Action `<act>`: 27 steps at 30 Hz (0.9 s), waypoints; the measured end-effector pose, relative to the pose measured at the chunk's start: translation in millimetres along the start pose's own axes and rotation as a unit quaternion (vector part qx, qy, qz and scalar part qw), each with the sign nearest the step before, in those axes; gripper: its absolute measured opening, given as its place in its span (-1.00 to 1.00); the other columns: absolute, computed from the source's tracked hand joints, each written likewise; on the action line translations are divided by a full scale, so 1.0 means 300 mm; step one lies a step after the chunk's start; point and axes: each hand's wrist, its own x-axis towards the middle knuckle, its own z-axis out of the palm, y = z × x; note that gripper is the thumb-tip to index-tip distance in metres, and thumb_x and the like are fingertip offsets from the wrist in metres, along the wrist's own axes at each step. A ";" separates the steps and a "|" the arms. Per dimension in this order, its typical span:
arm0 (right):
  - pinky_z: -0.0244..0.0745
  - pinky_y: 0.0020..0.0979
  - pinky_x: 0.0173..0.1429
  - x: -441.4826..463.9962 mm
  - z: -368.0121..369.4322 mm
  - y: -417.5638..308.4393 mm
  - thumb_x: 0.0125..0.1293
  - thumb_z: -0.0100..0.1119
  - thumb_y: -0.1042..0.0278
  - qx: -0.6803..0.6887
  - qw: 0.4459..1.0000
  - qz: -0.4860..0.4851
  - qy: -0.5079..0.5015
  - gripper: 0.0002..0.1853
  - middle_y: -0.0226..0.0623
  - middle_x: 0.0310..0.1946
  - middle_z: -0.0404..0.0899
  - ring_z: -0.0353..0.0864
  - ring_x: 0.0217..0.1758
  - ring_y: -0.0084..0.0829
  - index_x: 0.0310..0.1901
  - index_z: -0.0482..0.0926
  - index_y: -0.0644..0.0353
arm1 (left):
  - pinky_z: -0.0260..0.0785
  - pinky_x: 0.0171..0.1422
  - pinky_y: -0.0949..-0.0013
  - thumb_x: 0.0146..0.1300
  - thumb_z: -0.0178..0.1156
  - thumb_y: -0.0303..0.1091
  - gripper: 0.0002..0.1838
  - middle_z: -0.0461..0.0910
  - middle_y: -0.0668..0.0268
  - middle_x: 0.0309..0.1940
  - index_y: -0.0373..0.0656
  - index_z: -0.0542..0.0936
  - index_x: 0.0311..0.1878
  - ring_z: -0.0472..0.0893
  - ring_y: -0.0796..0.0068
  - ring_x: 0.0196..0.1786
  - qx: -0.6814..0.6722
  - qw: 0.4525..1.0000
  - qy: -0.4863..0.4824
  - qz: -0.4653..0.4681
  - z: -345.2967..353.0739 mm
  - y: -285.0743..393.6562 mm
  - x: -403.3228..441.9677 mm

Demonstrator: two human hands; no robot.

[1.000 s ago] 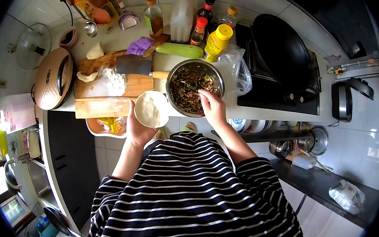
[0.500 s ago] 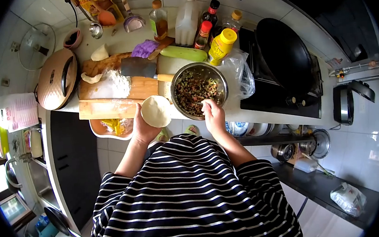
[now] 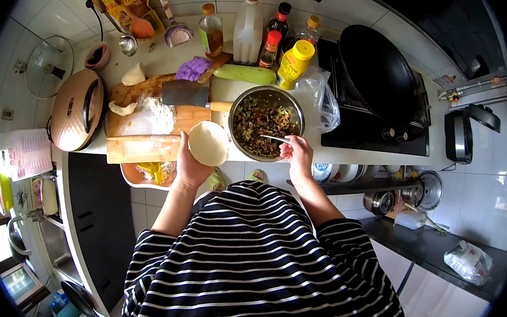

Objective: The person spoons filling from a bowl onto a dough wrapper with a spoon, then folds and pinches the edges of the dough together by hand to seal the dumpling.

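Note:
A round dough wrapper [image 3: 208, 144] rests on the palm and fingers of my left hand [image 3: 191, 166], its face turned up with nothing on it. My right hand [image 3: 296, 150] grips the handle of a spoon [image 3: 274, 138], whose far end dips into chopped filling [image 3: 256, 120]. The filling lies in a steel bowl [image 3: 299, 105], just right of the wrapper. Left of the bowl, a wooden cutting board [image 3: 193, 116] bears white flour [image 3: 158, 117] and a cleaver [image 3: 185, 93]. Near the flour lie a strip of dough [image 3: 123, 108] and a larger dough lump [image 3: 134, 75].
A green squash [image 3: 244, 74], a purple cloth [image 3: 193, 68] and several bottles, one a yellow-capped container [image 3: 296, 64], stand behind the bowl. To the right are a plastic bag [image 3: 321, 99] and a black wok [image 3: 378, 77]. A round electric pan [image 3: 77, 110] sits left.
My right hand has moved a little right and down at the bowl's near rim, and more of the spoon shows. The left hand holds the wrapper in nearly the same place.

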 end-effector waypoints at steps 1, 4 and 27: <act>0.49 -0.53 -0.44 -0.001 -0.008 -0.008 0.45 0.07 0.30 0.012 1.000 -0.005 0.006 -0.79 -0.27 -0.49 0.63 0.57 -0.54 -0.54 -0.13 0.57 0.28 | 0.10 0.49 -0.04 0.39 -0.25 0.37 -0.23 0.38 0.18 0.33 -0.04 0.32 0.39 0.33 0.10 0.39 -0.002 1.000 0.000 -0.002 0.000 0.003 0.007; 0.49 -0.53 -0.41 -0.019 -0.033 -0.067 0.45 0.07 0.30 0.039 0.999 -0.020 0.008 -0.78 -0.27 -0.47 0.62 0.56 -0.51 -0.54 -0.10 0.56 0.30 | 0.13 0.44 -0.12 0.38 -0.21 0.36 -0.26 0.36 0.19 0.34 0.02 0.32 0.40 0.33 0.06 0.38 -0.009 1.000 -0.008 -0.008 0.009 -0.003 0.030; 0.57 -0.41 -0.12 -0.312 0.034 -0.259 0.31 0.15 0.63 -0.276 0.804 -0.503 -0.156 -0.76 -0.08 -0.20 0.65 0.68 -0.23 -0.28 0.01 0.60 0.36 | 0.14 0.50 -0.03 0.38 -0.36 0.41 -0.15 0.29 0.13 0.39 -0.11 0.23 0.44 0.32 0.09 0.41 0.007 0.988 -0.104 -0.113 0.228 -0.100 0.099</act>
